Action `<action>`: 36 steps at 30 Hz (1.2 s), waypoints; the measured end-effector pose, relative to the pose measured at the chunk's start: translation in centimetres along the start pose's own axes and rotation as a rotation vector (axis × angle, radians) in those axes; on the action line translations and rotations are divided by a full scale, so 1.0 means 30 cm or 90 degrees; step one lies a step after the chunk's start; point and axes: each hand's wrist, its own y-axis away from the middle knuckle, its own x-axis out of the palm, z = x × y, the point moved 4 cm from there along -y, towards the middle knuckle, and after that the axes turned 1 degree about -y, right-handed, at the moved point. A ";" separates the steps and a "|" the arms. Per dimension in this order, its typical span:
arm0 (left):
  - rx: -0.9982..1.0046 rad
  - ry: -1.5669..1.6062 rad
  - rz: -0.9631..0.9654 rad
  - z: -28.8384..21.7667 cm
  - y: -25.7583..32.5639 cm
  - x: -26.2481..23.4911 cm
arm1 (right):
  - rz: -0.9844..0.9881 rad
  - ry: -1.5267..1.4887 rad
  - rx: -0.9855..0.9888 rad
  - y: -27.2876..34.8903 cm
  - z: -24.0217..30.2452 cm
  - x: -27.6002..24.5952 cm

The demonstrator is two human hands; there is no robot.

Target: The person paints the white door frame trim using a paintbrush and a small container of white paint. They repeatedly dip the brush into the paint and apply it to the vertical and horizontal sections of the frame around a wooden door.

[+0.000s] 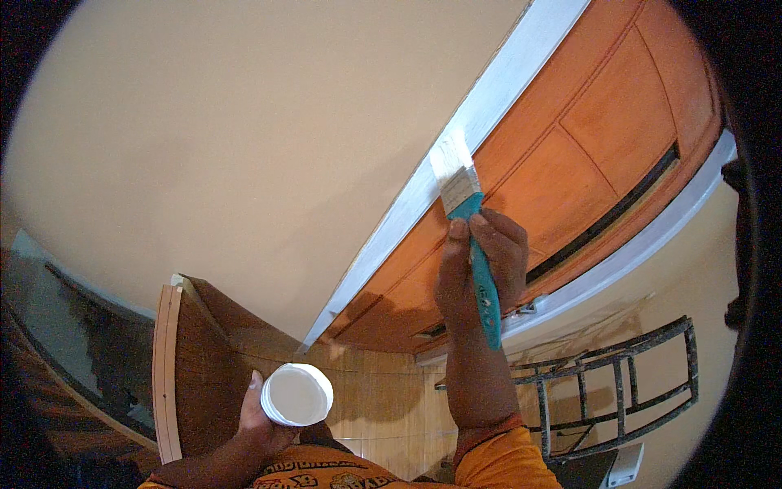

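Paintbrush point(466, 205) clamped between thumb and fingers of right hand point(508, 248), grip near handle's top; right hand nearer, left well apart. Bristles lie above grip on white trim point(489, 91). Long axis steep: bristles point up, slightly left; teal handle end points down, slightly right. Trim runs diagonally, between beige wall point(244, 122) and orange door point(607, 122). Below left, left hand point(261, 424) clamped on white tub point(327, 389), fingers mostly hidden; pale paint point(296, 395) inside.
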 end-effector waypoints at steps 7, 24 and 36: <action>-0.004 0.039 -0.036 0.024 -0.006 0.000 | 0.038 -0.047 0.026 0.070 -0.040 0.015; -0.008 -0.041 -0.033 0.006 0.008 -0.012 | 0.087 -0.290 0.558 0.258 -0.065 0.056; -0.035 0.029 -0.061 0.025 0.001 -0.035 | 0.119 -0.036 0.188 0.268 -0.019 0.052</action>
